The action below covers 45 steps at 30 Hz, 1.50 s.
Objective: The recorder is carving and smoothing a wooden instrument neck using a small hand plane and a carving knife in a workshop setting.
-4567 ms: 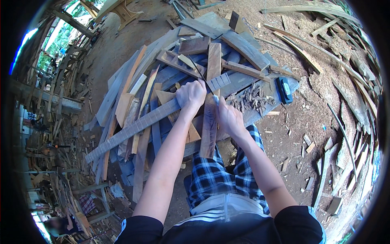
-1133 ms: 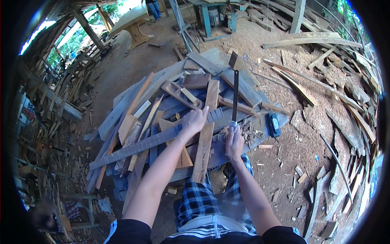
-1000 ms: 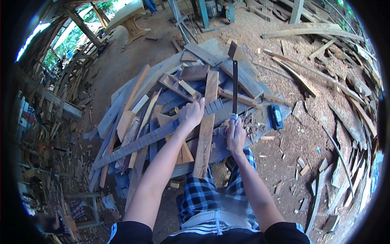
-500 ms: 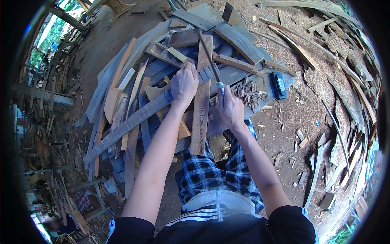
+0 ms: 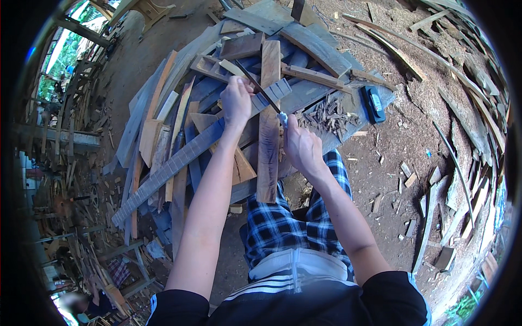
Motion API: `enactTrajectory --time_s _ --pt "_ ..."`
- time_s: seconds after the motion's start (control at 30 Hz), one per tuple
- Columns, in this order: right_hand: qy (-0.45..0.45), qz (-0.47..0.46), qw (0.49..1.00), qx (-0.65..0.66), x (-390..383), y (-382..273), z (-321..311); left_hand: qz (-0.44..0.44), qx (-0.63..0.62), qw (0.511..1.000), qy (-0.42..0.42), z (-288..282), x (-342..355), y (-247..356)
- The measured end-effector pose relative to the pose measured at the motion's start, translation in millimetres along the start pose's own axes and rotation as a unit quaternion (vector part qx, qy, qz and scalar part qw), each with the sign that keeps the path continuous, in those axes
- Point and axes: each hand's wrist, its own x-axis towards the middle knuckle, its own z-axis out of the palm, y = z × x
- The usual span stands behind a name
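Note:
A long, narrow wooden strip with crosswise lines, like a fretboard (image 5: 174, 161), lies slantwise over the wood pile. My left hand (image 5: 237, 106) is curled over its upper part, with finger ends near a dark blade. My right hand (image 5: 303, 144) is closed round the pale handle of a thin, dark-bladed hand tool (image 5: 266, 96). The blade crosses the strip near its far end and points up and left; its exact kind is unclear. Beneath the strip, an upright brown board (image 5: 268, 136) reaches toward my knees.
Beside my right hand lies a heap of dark wood shavings (image 5: 331, 117). A small dark blue case-like object (image 5: 373, 104) sits at the bench's right edge. Offcuts and boards (image 5: 315, 50) cover the far side. Long slats (image 5: 429, 223) lie on the ground at right.
My right hand has drawn the tool down and toward me, leftward, so its blade tip sits lower. My left hand has shifted slightly left, its fingers loosened.

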Motion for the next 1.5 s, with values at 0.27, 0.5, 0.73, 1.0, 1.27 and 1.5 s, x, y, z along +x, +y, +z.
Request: enactTrajectory --time_s 0.27,0.5,0.73,1.0,1.27,1.5 --pt "0.029 0.005 0.999 0.016 -1.0 3.2 5.8 0.051 0.268 0.962 -0.005 0.8 -24.3 20.9" --pt "0.024 0.014 0.998 0.058 -3.4 2.4 10.0 -0.082 0.357 0.927 -0.086 -10.6 -23.1 28.9" --pt "0.097 -0.034 0.995 0.008 -6.3 2.6 16.9 -0.074 0.367 0.926 -0.057 -5.1 -23.3 33.7" --pt "0.05 -0.065 0.996 -0.038 -19.0 2.8 18.1 -0.096 0.356 0.926 -0.076 -5.2 -21.9 34.3" --pt "0.007 -0.082 0.996 -0.02 -13.2 12.3 8.4 -0.09 0.347 0.93 -0.081 -5.3 -21.3 31.5" --pt "0.01 -0.092 0.995 -0.028 -3.8 4.6 6.3 -0.088 0.35 0.929 -0.083 -8.8 -20.7 30.2"
